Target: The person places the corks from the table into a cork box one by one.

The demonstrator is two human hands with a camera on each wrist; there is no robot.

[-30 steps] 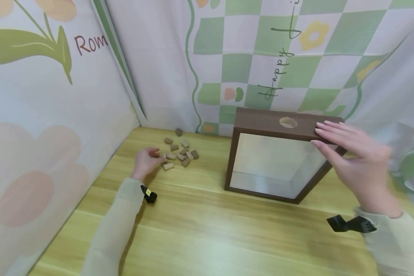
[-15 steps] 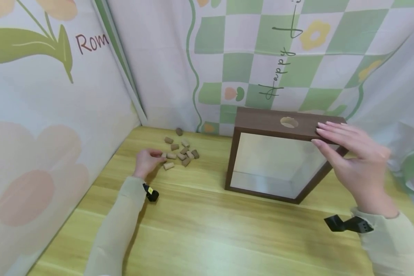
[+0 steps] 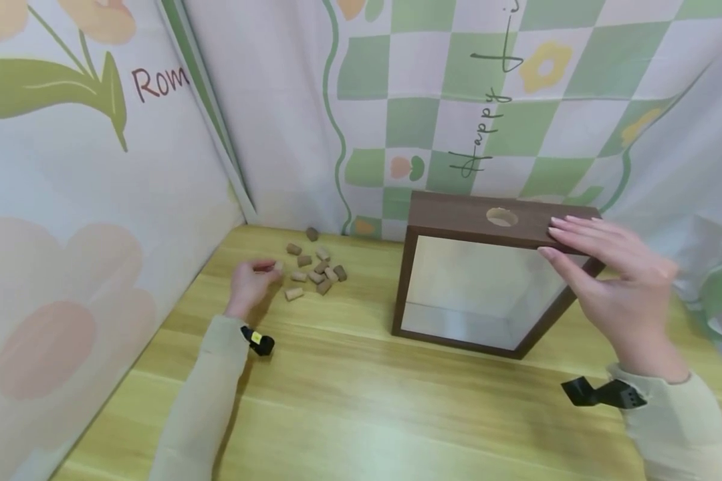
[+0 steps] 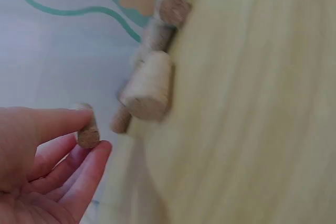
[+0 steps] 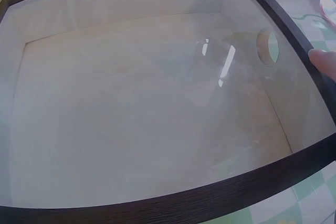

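Note:
Between thumb and fingers my left hand [image 3: 253, 286] pinches a small cork [image 4: 88, 132], lifted beside the loose pile of corks [image 3: 317, 276] at the table's back left. In the left wrist view, a pale cork [image 4: 149, 87] stands out at the front of that pile. My right hand [image 3: 622, 284] rests with its fingers laid over the top right corner of a dark brown box frame [image 3: 457, 215]. The frame stands upright, with a clear front pane [image 5: 131, 114] and a round hole [image 3: 502, 217] in its top edge. No corks show inside it.
The wooden table [image 3: 337, 394] stretches in front of the frame and the corks. A printed curtain [image 3: 421, 120] hangs close behind them, and another printed cloth [image 3: 96, 267] lines the left side.
My left hand has taken hold of a cork at the pile's left edge and drawn it slightly up and left. The right hand keeps its place on the frame.

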